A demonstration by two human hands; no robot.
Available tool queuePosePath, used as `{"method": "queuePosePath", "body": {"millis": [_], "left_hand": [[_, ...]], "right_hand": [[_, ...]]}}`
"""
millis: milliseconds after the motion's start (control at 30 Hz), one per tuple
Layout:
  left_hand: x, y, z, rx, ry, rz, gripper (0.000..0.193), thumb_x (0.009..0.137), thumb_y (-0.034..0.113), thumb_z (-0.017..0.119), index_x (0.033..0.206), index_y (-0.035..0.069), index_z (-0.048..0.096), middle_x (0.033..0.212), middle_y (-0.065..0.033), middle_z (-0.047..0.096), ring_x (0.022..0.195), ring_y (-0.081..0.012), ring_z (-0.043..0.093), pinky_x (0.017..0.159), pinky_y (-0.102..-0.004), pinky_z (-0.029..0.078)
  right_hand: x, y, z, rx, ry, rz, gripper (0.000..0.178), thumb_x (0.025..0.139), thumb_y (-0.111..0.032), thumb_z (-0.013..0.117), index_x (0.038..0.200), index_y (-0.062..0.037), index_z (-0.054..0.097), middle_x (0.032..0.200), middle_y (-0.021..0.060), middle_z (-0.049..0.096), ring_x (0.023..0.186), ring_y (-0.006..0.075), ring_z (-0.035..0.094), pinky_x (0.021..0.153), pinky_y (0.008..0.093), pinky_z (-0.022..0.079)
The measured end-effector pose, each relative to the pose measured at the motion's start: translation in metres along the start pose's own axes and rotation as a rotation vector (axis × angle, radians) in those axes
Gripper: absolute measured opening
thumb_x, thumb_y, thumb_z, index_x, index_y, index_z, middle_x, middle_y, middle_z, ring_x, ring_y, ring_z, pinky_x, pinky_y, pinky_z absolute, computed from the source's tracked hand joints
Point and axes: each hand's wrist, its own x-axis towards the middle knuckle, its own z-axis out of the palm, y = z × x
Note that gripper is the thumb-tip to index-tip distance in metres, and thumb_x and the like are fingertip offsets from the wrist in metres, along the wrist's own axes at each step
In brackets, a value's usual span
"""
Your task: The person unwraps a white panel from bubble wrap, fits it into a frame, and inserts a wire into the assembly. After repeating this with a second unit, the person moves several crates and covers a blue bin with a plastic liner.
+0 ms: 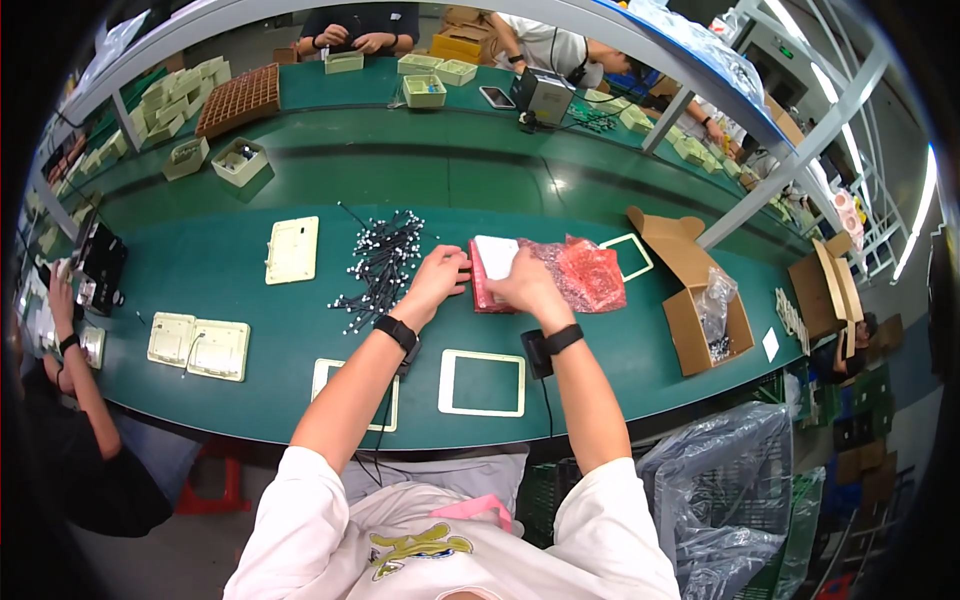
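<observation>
A red bubble-wrap bag lies across the middle of the green bench, with a flat white panel on its left end. My right hand is over this panel, its thumb and fingers closed on the panel's near part; the hand covers where they meet. At the bag's left edge my left hand has its fingers apart and bent, with nothing visible in them. Left of it spreads a heap of short black cables with white ends. Cream rectangular frames lie closer to me, one partly behind my left forearm.
Cream housings rest at left, two more nearer. At right stands an open cardboard box holding a clear bag; another frame lies beside the red bag. Small bins stand farther back. Other people work at the left and across the bench.
</observation>
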Motion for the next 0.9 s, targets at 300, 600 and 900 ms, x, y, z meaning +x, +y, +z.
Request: {"method": "queuePosePath", "body": {"millis": [300, 600, 900], "left_hand": [[-0.052, 0.029, 0.018, -0.393, -0.336, 0.183, 0.074, 0.096, 0.022, 0.08, 0.157, 0.007, 0.041, 0.142, -0.0141, 0.061, 0.13, -0.0229, 0.06, 0.109, -0.0427, 0.05], [-0.091, 0.016, 0.001, -0.451, -0.309, 0.031, 0.071, 0.096, 0.016, 0.078, 0.157, 0.01, 0.042, 0.141, -0.0128, 0.063, 0.131, -0.023, 0.06, 0.111, -0.0474, 0.048], [-0.11, 0.029, -0.064, -0.734, -0.309, 0.006, 0.055, 0.095, 0.013, 0.076, 0.146, 0.008, 0.055, 0.143, -0.0126, 0.063, 0.128, -0.0258, 0.062, 0.111, -0.0489, 0.049]], "right_hand": [[-0.075, 0.007, -0.026, 0.841, -0.201, -0.208, 0.058, 0.088, -0.013, 0.084, 0.133, 0.0024, 0.052, 0.133, 0.0192, 0.063, 0.121, 0.0279, 0.067, 0.099, 0.0412, 0.057], [-0.109, 0.013, 0.003, 1.047, -0.317, -0.235, 0.053, 0.089, -0.002, 0.081, 0.133, -0.002, 0.053, 0.133, 0.0124, 0.062, 0.126, 0.0234, 0.062, 0.107, 0.0378, 0.053], [-0.154, 0.022, -0.009, 1.106, -0.295, -0.333, 0.061, 0.082, -0.008, 0.084, 0.136, -0.0033, 0.056, 0.144, 0.014, 0.058, 0.132, 0.0269, 0.058, 0.112, 0.0413, 0.048]]}}
